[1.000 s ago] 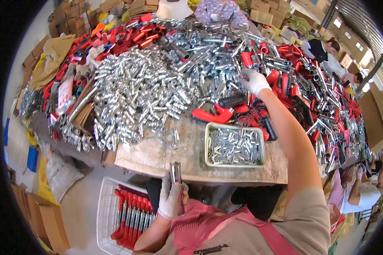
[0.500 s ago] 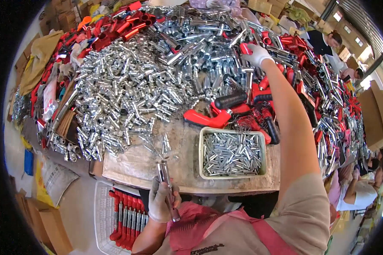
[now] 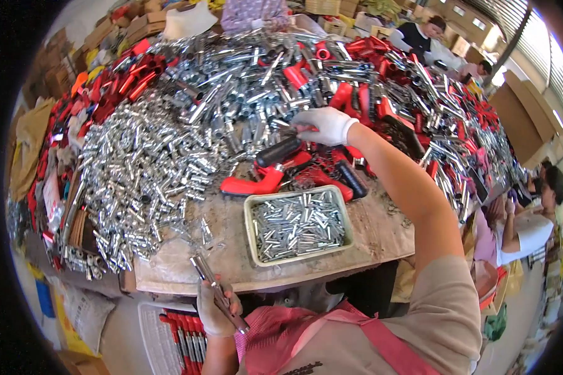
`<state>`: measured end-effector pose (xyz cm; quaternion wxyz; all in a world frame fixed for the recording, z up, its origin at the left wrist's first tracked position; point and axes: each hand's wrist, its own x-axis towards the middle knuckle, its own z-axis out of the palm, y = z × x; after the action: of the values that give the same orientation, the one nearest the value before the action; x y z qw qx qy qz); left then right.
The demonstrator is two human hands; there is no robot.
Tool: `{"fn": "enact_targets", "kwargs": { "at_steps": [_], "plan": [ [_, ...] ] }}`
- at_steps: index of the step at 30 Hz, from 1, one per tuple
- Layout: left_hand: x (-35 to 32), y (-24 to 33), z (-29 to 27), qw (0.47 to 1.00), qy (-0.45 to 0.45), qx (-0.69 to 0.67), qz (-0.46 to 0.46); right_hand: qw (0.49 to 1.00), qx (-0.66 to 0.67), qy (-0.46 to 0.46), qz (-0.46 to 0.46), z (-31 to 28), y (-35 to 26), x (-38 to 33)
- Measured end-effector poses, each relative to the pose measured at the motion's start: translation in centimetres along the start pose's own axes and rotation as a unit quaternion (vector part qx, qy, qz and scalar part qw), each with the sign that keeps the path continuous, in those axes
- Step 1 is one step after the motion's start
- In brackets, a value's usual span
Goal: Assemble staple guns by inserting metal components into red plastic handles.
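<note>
Left hand (image 3: 214, 312) clamped around a metal tube (image 3: 223, 296), held just off the front edge of the worktop (image 3: 381, 232), tilted, its upper end leaning left. Right hand (image 3: 326, 127) is over the parts pile, fingers bent, near a black grip (image 3: 278, 150) — cannot tell whether they have hold of anything.

Progress, judged by how things lie: a row of red-and-chrome pieces (image 3: 189, 340) is lined up in the white crate (image 3: 149, 312) below, apparently finished. The tube in hand looks bare, no red part on it, so this one seems early. Plenty left: short silver fittings (image 3: 147, 165) heaped high, small metal pins (image 3: 300, 228) filling a pale tray (image 3: 252, 240), a red handle (image 3: 254, 185) lying behind it.

Tube: straight, slim, shiny — bright at the upper end, darker and faintly reddish lower down.
</note>
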<state>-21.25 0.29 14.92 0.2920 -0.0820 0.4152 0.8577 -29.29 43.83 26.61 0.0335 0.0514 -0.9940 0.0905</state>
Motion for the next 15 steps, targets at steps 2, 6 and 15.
{"fn": "enact_targets", "kwargs": {
  "at_steps": [2,6,15],
  "plan": [
    [0.2,0.1,0.1,1.000,-0.013,0.000,-0.001,0.984,0.055,0.165,-0.029,-1.3,1.6,-1.8],
    [0.4,-0.2,0.4,1.000,-0.017,0.020,0.010,0.871,-0.021,0.398,0.287,-5.0,10.1,-7.8],
    [0.7,-0.3,0.7,1.000,0.016,0.020,0.009,0.798,-0.341,0.158,0.471,-2.2,22.1,-19.9]
  ]
}}
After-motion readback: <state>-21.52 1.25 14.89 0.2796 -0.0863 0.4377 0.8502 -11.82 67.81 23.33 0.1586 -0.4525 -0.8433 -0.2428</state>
